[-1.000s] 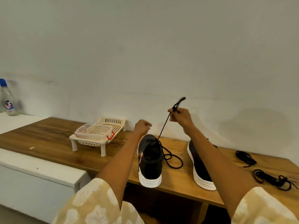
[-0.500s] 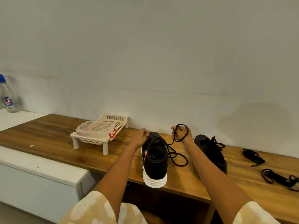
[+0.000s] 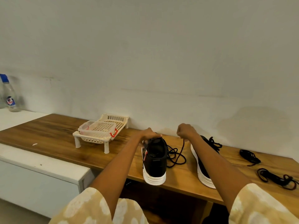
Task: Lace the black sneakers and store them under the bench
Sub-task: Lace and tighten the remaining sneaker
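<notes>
A wooden bench (image 3: pixel 53 139) runs across the middle of the frame against a pale wall. At centre, a black sneaker (image 3: pixel 154 160) with a white sole stands on the bench, its heel at the near edge and its toe pointing toward the wall. The left hand (image 3: pixel 148 134) rests on the sneaker's far end, fingers curled over the upper there. Just right of it, the right hand (image 3: pixel 186 131) hovers above the bench with fingers clenched, pinching a black lace (image 3: pixel 176 153) that hangs down and loops on the wood beside the sneaker; its other end runs to the sneaker's front. A second sneaker (image 3: pixel 202 167) stands right of centre, largely hidden behind the right forearm, with lace ends showing at its far end. At the right edge, two more bundles of black laces (image 3: pixel 250 156) lie loose on the bench. Left of centre, a cream plastic rack (image 3: pixel 103 131) on short legs holds a clear tub. In the far left of the frame, a clear bottle (image 3: pixel 9 97) with a blue cap stands on a white ledge.
</notes>
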A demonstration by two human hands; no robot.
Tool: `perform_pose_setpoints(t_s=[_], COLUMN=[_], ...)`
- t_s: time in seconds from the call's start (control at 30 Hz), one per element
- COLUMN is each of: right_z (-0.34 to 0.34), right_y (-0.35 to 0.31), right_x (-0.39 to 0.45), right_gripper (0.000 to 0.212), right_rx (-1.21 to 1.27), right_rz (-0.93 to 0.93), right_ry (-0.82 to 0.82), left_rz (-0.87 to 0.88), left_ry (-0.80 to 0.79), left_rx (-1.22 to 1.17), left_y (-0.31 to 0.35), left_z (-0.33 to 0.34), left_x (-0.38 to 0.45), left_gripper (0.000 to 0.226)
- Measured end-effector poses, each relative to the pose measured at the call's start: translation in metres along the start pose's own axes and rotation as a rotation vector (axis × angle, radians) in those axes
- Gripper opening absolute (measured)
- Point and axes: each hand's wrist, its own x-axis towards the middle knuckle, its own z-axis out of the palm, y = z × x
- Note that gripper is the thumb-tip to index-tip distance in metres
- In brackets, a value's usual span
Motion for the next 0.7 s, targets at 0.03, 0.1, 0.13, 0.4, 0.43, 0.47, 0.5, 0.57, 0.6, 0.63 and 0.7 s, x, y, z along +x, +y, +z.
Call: perform_pose_setpoints(t_s=[0.03, 0.1, 0.13, 0.4, 0.43, 0.47, 0.5, 0.57, 0.6, 0.63, 0.7], right_z=[0.002, 0.011, 0.019, 0.063, 0.059, 0.055, 0.050, 0.041, 0.038, 0.035, 0.034], right_y=[-0.003, -0.010, -0.014, -0.014, -0.011, -0.007, -0.002, 0.009, 0.013, 0.016, 0.017], right_x=[0.000, -0.008, -0.010, -0.013, -0.011, -0.010, -0.009, -0.007, -0.007, -0.008, -0.011], right_gripper=[0.018, 0.024, 0.025, 0.018, 0.018, 0.019, 0.019, 0.020, 0.020, 0.020, 0.020], right_rx=[0.099, 0.271, 0.319, 0.382, 0.402, 0.429, 0.451, 0.478, 0.488, 0.495, 0.494], right_rz=[-0.021, -0.061, -0.068, -0.049, -0.030, -0.005, 0.021, 0.055, 0.057, 0.054, 0.045], right_ry=[-0.035, -0.113, -0.137, 0.016, 0.033, 0.056, 0.091, 0.171, 0.199, 0.209, 0.189], left_rz=[-0.023, -0.036, -0.029, -0.021, -0.040, -0.063, -0.092, -0.137, -0.155, -0.175, -0.180], left_ry=[0.001, 0.048, 0.057, 0.051, 0.044, 0.025, -0.004, -0.075, -0.094, -0.086, 0.006], left_rx=[-0.016, -0.061, -0.068, -0.103, -0.111, -0.120, -0.114, -0.055, -0.032, -0.035, -0.085], left_y=[0.002, 0.003, 0.002, -0.009, -0.008, -0.007, -0.006, -0.005, -0.005, -0.004, -0.004], left_z=[-0.001, -0.001, -0.001, 0.003, 0.001, 0.001, -0.001, -0.001, -0.001, 0.001, 0.003], left_x=[0.000, -0.001, -0.001, 0.001, -0.001, -0.002, -0.004, -0.006, -0.007, -0.009, -0.009], left_gripper=[0.027, 0.010, 0.012, 0.022, 0.024, 0.025, 0.027, 0.039, 0.042, 0.042, 0.036])
